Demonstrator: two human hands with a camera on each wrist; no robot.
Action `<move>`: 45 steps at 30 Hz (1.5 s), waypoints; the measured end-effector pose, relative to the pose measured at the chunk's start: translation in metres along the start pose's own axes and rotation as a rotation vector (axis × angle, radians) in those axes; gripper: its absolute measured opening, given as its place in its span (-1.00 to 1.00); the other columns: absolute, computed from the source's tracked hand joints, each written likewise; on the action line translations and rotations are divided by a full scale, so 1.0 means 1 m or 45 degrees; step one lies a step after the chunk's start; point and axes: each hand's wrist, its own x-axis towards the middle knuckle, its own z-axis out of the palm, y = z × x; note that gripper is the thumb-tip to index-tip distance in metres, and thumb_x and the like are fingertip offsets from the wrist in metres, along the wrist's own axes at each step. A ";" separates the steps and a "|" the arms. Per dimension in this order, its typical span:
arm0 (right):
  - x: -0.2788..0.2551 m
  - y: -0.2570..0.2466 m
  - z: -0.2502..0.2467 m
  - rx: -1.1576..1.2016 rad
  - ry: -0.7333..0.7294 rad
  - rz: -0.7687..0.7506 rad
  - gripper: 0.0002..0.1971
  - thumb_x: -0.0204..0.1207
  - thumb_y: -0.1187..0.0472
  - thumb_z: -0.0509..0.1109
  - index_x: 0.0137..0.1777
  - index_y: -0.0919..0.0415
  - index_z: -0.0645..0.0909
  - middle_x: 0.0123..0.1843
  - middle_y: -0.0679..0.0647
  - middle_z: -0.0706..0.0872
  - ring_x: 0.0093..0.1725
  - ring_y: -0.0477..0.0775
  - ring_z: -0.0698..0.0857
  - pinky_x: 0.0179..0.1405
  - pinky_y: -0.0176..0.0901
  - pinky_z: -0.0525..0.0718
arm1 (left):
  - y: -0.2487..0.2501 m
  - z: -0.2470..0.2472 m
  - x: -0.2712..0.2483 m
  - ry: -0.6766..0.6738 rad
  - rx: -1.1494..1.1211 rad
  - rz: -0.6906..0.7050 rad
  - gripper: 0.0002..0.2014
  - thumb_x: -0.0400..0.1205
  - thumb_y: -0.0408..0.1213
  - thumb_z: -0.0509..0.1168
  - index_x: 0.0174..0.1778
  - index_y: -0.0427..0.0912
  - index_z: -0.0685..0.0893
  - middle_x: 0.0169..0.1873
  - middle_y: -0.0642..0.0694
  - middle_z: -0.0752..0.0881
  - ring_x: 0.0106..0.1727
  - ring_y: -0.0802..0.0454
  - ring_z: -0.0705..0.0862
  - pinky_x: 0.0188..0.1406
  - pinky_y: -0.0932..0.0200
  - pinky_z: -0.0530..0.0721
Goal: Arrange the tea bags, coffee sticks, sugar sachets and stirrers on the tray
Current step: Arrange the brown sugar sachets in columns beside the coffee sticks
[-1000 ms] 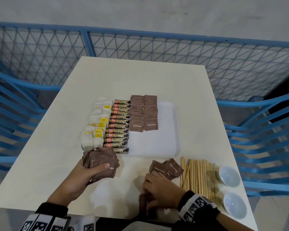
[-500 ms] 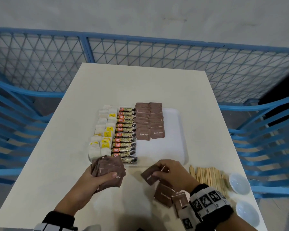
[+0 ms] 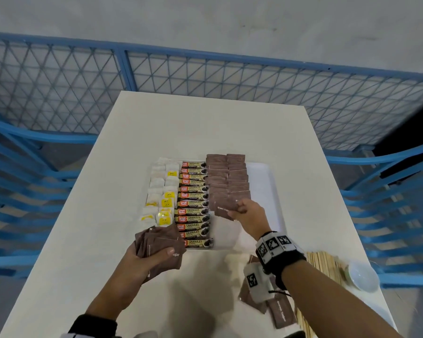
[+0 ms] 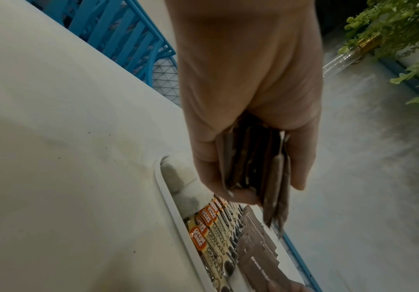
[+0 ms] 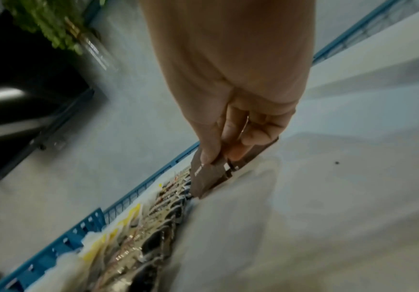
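Note:
A white tray (image 3: 266, 186) holds rows of tea bags (image 3: 160, 193), coffee sticks (image 3: 193, 203) and two rows of brown sugar sachets (image 3: 227, 176). My right hand (image 3: 244, 211) pinches one brown sugar sachet (image 3: 224, 208) low over the near end of the sachet rows; the right wrist view shows thumb and fingers pinching that sachet (image 5: 204, 175). My left hand (image 3: 154, 257) grips a fanned stack of sugar sachets (image 3: 160, 245) by the tray's near left corner, and the stack (image 4: 255, 171) shows edge-on in the left wrist view. Wooden stirrers (image 3: 325, 262) lie on the table at right.
Loose sugar sachets (image 3: 281, 313) lie on the table under my right forearm. A small white dish (image 3: 362, 274) stands beside the stirrers near the right edge. Blue railings (image 3: 205, 74) and chairs surround the white table (image 3: 205, 128). The tray's right part is bare.
My right hand picked a sachet from the loose pile near the stirrers and carried it forward over the tray to the sachet rows. The left hand kept its stack.

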 end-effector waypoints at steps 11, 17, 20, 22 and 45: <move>0.022 -0.004 0.018 -0.122 0.011 -0.044 -0.82 0.42 0.30 0.50 -0.17 0.21 0.51 -0.39 -0.07 0.51 -0.25 0.01 0.53 -0.26 -0.31 0.49 | 0.000 -0.002 0.006 0.044 -0.097 0.033 -0.40 0.21 -0.39 0.53 0.21 -0.18 0.64 -0.18 -0.06 0.84 -0.23 0.12 0.80 -0.42 0.33 0.68; 0.017 -0.005 0.020 -0.162 0.105 -0.140 -0.68 0.42 0.25 0.50 0.04 0.24 0.43 -0.11 0.08 0.56 -0.13 0.07 0.55 -0.11 -0.19 0.53 | 0.001 0.007 0.012 0.055 -0.116 0.016 -0.59 0.43 -0.51 0.47 0.16 -0.10 0.65 -0.19 -0.02 0.83 -0.26 0.16 0.80 -0.46 0.36 0.66; 0.003 -0.017 0.018 -0.161 0.100 -0.295 -0.77 0.48 0.16 0.45 -0.01 0.20 0.47 -0.08 0.06 0.59 -0.14 0.01 0.56 -0.14 -0.34 0.54 | 0.001 0.012 0.018 0.044 -0.127 0.013 -0.57 0.37 -0.43 0.52 0.13 -0.04 0.67 -0.13 -0.04 0.83 -0.21 0.14 0.80 -0.42 0.34 0.67; -0.014 -0.033 0.015 -0.106 -0.086 -0.387 -0.85 0.56 0.10 0.36 -0.10 0.17 0.51 -0.24 -0.04 0.58 -0.29 -0.14 0.53 -0.29 -0.50 0.50 | 0.005 0.018 0.020 0.040 -0.142 0.010 -0.60 0.40 -0.44 0.50 0.11 -0.02 0.67 -0.18 0.03 0.84 -0.22 0.17 0.80 -0.43 0.34 0.68; -0.051 -0.027 -0.003 0.498 -0.571 -0.137 -0.87 0.57 0.37 0.31 0.08 0.25 0.62 -0.22 0.09 0.69 -0.36 -0.14 0.63 -0.33 -0.37 0.62 | 0.004 0.036 0.031 -0.091 -0.212 -0.028 -0.55 0.32 -0.67 0.41 0.09 -0.21 0.69 -0.13 -0.11 0.84 -0.10 0.01 0.81 -0.28 0.22 0.76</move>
